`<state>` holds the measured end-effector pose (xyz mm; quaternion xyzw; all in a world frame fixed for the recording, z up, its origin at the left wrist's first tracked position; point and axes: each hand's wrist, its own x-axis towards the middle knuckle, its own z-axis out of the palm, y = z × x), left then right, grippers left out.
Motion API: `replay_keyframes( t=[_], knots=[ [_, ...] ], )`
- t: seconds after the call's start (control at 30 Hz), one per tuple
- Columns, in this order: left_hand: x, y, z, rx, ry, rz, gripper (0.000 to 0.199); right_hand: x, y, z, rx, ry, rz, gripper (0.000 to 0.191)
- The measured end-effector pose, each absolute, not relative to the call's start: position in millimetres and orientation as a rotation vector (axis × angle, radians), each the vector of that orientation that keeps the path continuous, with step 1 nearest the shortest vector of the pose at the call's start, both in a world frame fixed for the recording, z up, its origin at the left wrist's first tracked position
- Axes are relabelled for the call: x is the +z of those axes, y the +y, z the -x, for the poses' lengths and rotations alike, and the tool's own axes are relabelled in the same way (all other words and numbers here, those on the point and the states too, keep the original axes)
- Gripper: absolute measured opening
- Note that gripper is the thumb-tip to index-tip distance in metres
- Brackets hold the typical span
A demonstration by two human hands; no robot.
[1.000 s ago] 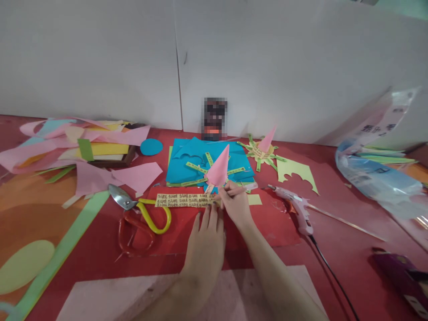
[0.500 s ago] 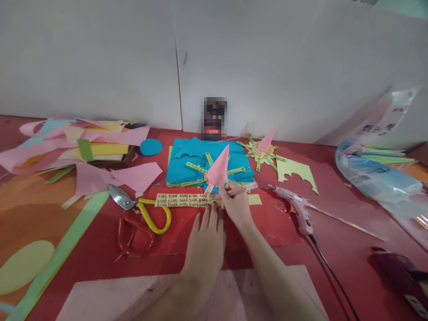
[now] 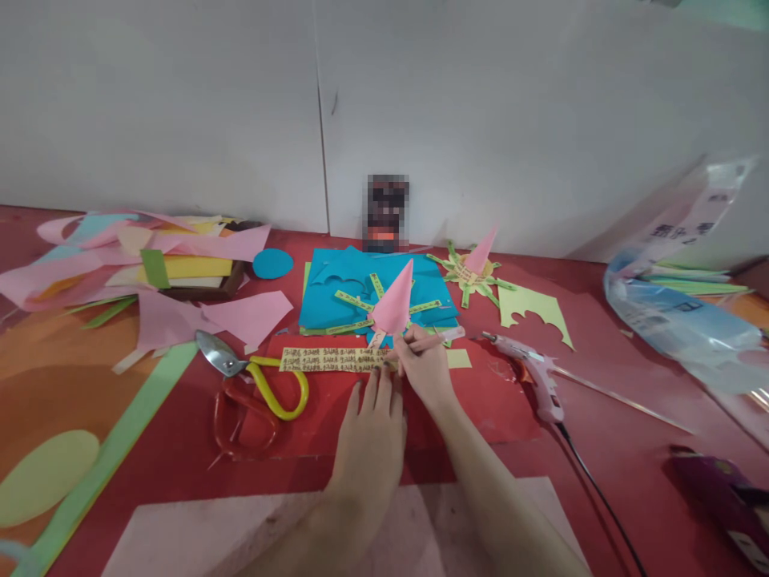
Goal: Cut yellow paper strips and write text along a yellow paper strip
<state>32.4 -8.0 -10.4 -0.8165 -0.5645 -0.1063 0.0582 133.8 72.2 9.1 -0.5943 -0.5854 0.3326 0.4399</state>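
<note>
A pale yellow paper strip [image 3: 328,360] with rows of dark handwriting lies across a red sheet [image 3: 481,401]. My left hand [image 3: 371,425] rests flat, its fingertips on the strip's lower edge and fingers stretched out. In my right hand [image 3: 424,365] is a pen [image 3: 444,337], gripped with the tip over the strip; the tip itself is hidden by the fingers. Just behind the hands, a pink paper cone [image 3: 393,300] stands among green written strips on blue paper [image 3: 318,292].
Scissors [image 3: 240,381] with red and yellow handles lie left. A pink glue gun [image 3: 534,369] with its cord lies right. Paper scraps [image 3: 180,264] fill the far left. Behind right are a second cone craft [image 3: 477,264] and a plastic bag [image 3: 678,304]. A purple tool [image 3: 721,497] sits near right.
</note>
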Motion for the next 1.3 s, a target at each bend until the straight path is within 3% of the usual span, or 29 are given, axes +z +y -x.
replay_keyframes(
  t=[0.77, 1.3],
  knots=[
    [-10.3, -8.0, -31.7, -0.316, -1.713, 2.49, 0.041, 11.0, 72.6, -134.6, 0.936, -1.238, 1.399, 0.033],
    [-11.4, -7.7, -31.9, -0.329, -1.703, 2.476, 0.043, 14.2, 71.5, -132.6, 0.842, -1.401, 1.471, 0.034]
  ],
)
